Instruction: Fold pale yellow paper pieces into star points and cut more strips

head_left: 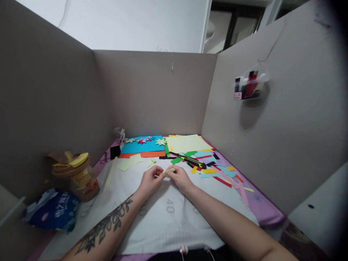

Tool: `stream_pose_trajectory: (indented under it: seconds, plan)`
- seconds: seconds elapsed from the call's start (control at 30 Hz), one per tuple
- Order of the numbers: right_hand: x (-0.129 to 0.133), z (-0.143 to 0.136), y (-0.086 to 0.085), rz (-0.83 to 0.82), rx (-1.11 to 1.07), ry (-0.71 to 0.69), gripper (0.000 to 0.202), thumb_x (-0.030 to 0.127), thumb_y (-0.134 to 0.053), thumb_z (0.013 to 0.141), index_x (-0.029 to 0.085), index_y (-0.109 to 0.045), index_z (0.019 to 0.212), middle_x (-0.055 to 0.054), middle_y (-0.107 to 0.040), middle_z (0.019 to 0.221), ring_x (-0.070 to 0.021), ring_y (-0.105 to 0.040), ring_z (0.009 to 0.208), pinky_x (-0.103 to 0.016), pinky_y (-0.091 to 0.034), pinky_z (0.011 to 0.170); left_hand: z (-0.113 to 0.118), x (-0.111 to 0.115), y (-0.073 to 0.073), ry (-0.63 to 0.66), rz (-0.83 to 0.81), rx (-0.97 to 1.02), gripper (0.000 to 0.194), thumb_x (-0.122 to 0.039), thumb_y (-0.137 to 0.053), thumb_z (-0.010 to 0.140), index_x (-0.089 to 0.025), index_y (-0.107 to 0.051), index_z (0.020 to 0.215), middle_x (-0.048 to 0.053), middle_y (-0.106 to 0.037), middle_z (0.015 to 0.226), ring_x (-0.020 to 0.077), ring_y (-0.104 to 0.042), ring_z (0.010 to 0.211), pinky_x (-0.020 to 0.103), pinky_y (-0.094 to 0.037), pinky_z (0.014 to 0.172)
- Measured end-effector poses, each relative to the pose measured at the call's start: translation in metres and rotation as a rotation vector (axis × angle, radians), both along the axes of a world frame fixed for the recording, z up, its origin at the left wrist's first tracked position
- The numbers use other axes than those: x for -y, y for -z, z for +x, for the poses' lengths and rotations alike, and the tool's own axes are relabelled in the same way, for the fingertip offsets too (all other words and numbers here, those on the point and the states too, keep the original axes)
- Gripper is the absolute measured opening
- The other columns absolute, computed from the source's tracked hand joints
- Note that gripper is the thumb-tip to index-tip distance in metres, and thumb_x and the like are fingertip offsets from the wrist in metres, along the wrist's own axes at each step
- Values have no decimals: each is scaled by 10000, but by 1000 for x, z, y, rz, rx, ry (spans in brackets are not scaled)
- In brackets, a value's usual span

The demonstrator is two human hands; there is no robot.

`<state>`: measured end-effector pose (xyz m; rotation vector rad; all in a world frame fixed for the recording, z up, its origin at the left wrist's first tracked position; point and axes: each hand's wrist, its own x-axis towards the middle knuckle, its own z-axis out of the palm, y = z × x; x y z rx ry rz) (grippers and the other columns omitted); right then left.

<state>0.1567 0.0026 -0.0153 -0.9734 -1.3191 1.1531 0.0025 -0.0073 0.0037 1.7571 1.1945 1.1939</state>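
Observation:
Over the middle of the white sheet, my left hand (152, 178) and my right hand (179, 177) meet at the fingertips. Between them is a small pale yellow-green piece of paper (172, 169), pinched by both hands; the fingers hide much of it. Beyond my left hand lie a small folded paper piece (151, 162) and larger pale green paper pieces (131, 162). A black and yellow utility knife (191, 160) rests past my right hand, among cut colored paper strips (217, 173).
Paper stars (143, 140) sit on a blue sheet (136, 147) at the back, beside stacked pale paper (189, 143). At left stand a brown-lidded cup (83, 177) and a blue packet (54, 210). Grey panels (154, 90) enclose the table. A plastic pouch (248, 87) hangs on the right panel.

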Motion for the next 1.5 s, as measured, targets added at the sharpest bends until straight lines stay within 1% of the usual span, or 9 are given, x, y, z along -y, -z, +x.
stream_pose_trajectory:
  seconds: [0.17, 0.3, 0.43, 0.57, 0.7, 0.8, 0.9, 1.1, 1.5]
  plan:
    - [2, -2, 0, 7, 74, -29, 213, 345, -653, 673, 157, -559, 636, 37, -515, 550, -99, -430, 513, -221, -316, 500, -3, -3, 1, -42, -26, 68, 134, -261, -623, 685, -161, -555, 745, -29, -572, 603, 105, -525, 556, 209, -394, 532]
    - [3, 0, 2, 14, 213, -15, 216, 318, -638, 672, 157, -529, 578, 45, -486, 516, -88, -400, 493, -213, -282, 475, -2, -2, 1, 30, -98, 46, 210, -267, -636, 667, -142, -610, 833, 6, -639, 671, 128, -577, 617, 222, -424, 576]
    - [1, 4, -2, 63, 332, 10, 226, 303, -631, 664, 163, -503, 540, 58, -451, 487, -81, -378, 480, -210, -269, 468, -2, -2, 1, 67, -160, 40, 249, -304, -672, 640, -127, -637, 811, 7, -634, 612, 125, -563, 547, 214, -401, 512]
    - [-5, 16, -10, -2, 252, 13, 222, 344, -625, 667, 171, -521, 575, 55, -470, 464, -83, -388, 434, -215, -285, 446, -4, -8, 2, 1, -215, 141, 231, -240, -688, 599, -127, -618, 788, -3, -626, 591, 110, -551, 511, 201, -390, 490]
    - [-13, 27, -11, -16, 134, 100, 248, 395, -632, 668, 167, -544, 622, 38, -510, 490, -89, -426, 430, -216, -323, 437, -6, -11, 2, -40, -285, 255, 248, -237, -691, 587, -130, -595, 790, 0, -634, 598, 109, -557, 509, 195, -392, 484]
    - [-12, 22, -7, -11, 49, 38, 264, 411, -653, 662, 167, -556, 693, 29, -552, 554, -104, -499, 481, -214, -366, 464, -5, -9, 2, -24, -302, 302, 256, -239, -693, 591, -127, -580, 792, 9, -641, 605, 106, -557, 515, 192, -390, 487]
    - [-6, 10, -3, -36, 34, -36, 237, 371, -657, 667, 172, -542, 723, 32, -567, 559, -107, -517, 481, -207, -363, 461, -1, -5, 2, 2, -297, 299, 261, -236, -695, 598, -126, -585, 807, 4, -635, 609, 98, -544, 511, 191, -386, 491]
    - [2, 2, -1, 52, 161, 3, 180, 298, -643, 678, 171, -521, 638, 51, -516, 507, -89, -468, 460, -201, -335, 461, 2, -2, 1, 23, -191, 199, 224, -311, -702, 615, -129, -609, 707, 4, -615, 607, 102, -533, 534, 198, -377, 502]
    - [3, -3, -2, -100, -62, -85, 171, 278, -652, 647, 174, -523, 690, 54, -543, 500, -80, -455, 426, -194, -333, 438, 0, -2, -1, 21, -192, 218, 124, -242, -636, 633, -138, -578, 663, -28, -543, 562, 84, -465, 516, 188, -339, 500]
